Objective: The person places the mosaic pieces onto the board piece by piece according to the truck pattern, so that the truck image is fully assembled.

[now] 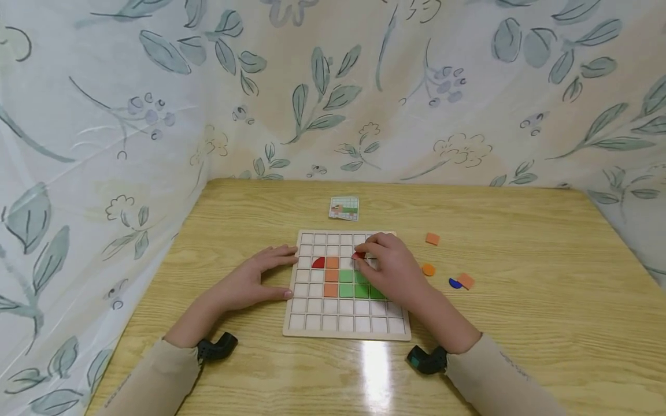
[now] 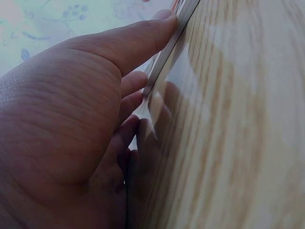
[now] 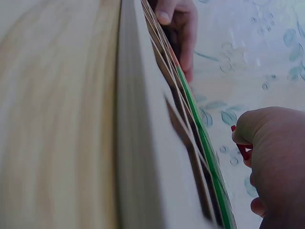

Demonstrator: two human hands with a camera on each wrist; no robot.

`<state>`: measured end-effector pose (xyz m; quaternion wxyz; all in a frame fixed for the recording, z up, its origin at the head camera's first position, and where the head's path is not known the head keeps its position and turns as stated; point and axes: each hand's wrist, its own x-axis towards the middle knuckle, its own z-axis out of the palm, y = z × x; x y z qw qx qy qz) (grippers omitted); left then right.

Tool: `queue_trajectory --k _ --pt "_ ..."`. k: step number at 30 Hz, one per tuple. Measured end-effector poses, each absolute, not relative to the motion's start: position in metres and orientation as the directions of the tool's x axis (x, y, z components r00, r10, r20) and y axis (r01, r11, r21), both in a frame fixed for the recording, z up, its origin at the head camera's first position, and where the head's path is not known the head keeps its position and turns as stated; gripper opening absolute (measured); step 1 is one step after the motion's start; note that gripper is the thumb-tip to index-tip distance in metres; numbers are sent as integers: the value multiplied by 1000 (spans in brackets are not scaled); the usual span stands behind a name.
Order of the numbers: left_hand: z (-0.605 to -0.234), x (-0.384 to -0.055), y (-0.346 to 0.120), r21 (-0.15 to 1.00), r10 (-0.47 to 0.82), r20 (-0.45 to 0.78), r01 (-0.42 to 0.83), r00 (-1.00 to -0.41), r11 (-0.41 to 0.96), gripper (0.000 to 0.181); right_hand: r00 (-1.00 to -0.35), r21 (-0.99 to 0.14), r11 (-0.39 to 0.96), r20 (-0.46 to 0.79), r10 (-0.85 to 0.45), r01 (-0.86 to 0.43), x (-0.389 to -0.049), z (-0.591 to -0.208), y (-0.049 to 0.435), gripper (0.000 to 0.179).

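A wooden grid board [image 1: 312,334] lies flat on the table. My left hand [image 1: 255,278] rests at its left edge, fingers extended; in the left wrist view the thumb [image 2: 147,40] touches the board's side. Over the upper right part of the grid, my right hand [image 1: 393,270] pinches a small red piece [image 3: 240,145] between thumb and fingers, raised above the board in the right wrist view. A red quarter-circle [image 1: 318,263] sits in a cell beside a column of orange squares [image 1: 331,275]. Green squares [image 1: 346,283] fill cells to their right, partly hidden under my right hand.
Right of the board lie an orange square [image 1: 432,238], an orange disc [image 1: 428,270], and a blue half-circle [image 1: 455,283] touching another orange square [image 1: 466,281]. Behind the board is a small stack of pattern cards [image 1: 344,208]. A floral curtain [image 1: 322,115] hangs behind the table.
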<state>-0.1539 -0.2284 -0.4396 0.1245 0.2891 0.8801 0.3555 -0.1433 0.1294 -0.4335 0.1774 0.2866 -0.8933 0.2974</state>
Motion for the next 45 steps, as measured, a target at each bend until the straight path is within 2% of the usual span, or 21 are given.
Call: queue_trajectory --k 16,25,39,45 --pt "-440 -151 -231 700 591 -11 416 -807 580 74 -698 -398 580 504 -509 -710 -141 -435 75 12" --pt "-440 -149 -232 701 599 -9 422 -800 575 75 -656 -377 538 468 -592 -754 -140 -437 48 8" --pt "-440 -150 -228 703 599 -3 425 -801 571 75 -642 -334 549 440 -628 -766 -142 -443 40 10" --pt "-440 -150 -228 699 601 2 431 -799 571 74 -659 -319 578 405 -633 -751 -143 -444 40 12"
